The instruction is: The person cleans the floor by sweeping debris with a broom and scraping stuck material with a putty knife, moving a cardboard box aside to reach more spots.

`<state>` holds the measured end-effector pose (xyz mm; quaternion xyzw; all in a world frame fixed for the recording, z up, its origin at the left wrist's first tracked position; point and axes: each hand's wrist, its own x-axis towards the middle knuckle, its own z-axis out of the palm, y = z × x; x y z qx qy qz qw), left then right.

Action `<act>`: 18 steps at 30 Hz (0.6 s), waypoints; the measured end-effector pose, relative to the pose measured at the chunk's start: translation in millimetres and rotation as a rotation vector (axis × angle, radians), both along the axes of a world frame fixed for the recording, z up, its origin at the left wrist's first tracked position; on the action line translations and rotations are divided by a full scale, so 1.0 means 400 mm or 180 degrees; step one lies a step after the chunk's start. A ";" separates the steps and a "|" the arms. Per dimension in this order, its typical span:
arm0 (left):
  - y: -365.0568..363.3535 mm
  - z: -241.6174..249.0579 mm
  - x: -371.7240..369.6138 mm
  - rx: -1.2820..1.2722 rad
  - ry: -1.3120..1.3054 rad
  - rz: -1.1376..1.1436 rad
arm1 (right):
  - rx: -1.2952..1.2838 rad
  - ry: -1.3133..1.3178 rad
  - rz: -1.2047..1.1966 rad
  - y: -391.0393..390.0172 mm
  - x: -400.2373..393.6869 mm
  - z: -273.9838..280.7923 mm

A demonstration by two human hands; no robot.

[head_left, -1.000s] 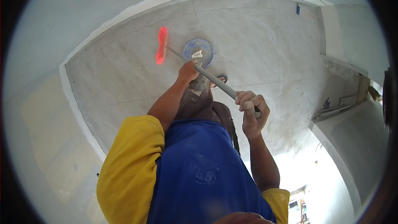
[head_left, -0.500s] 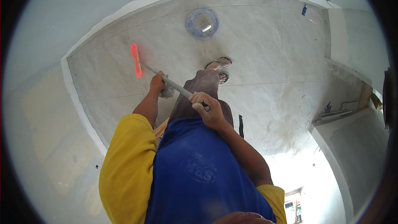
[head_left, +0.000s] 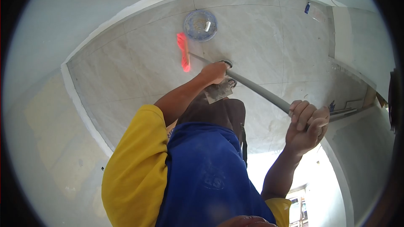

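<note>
The person is working a broom across the tile floor (head_left: 261, 33), both hands wrapped tight round the grey handle (head_left: 256, 89). The left hand (head_left: 215, 72) is closing fully on the shaft low down, near the head; the right hand (head_left: 307, 124) is clenching the upper end out at about 4 o'clock from it. The red broom head (head_left: 182, 51) is sitting on the tiles at roughly 11 o'clock from the left hand, just beside the round blue dish (head_left: 200, 25) near the far wall. The handle's long axis is running from 4 o'clock up to 10 o'clock, head end pointing away from the body. As for progress, I'm judging it partway: the floor by the head is looking fairly clean, while pale dust and smears are showing over at 3 o'clock, near the step (head_left: 341, 113).
</note>
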<state>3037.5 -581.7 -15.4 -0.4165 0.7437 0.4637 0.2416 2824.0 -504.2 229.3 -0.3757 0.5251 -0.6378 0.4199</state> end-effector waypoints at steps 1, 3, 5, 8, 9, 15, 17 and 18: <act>0.014 -0.021 0.027 -0.0020 0.0026 0.0216 | -0.0151 -0.0415 0.0234 -0.001 -0.010 -0.018; 0.040 -0.022 0.080 0.0032 -0.0137 0.0584 | -0.0100 -0.0894 0.0232 0.008 0.014 -0.064; 0.054 -0.034 0.144 -0.0060 -0.0480 0.0892 | 0.0059 -0.1112 0.0357 0.019 0.037 -0.125; 0.106 -0.134 0.243 -0.0164 -0.0996 0.1122 | 0.0489 -0.0895 0.0874 0.062 0.061 -0.249; 0.131 -0.168 0.266 -0.0185 -0.0998 0.1120 | 0.0624 -0.0722 0.0963 0.088 0.068 -0.291; 0.255 -0.265 0.061 -0.0336 -0.1083 0.1007 | 0.0921 -0.0355 0.0778 0.252 -0.109 -0.309; 0.293 -0.256 -0.130 -0.0276 -0.0839 0.0800 | 0.1031 -0.0166 0.0350 0.292 -0.262 -0.277; 0.305 -0.242 -0.249 -0.0195 -0.0691 0.0670 | 0.0855 -0.0227 0.0087 0.310 -0.354 -0.268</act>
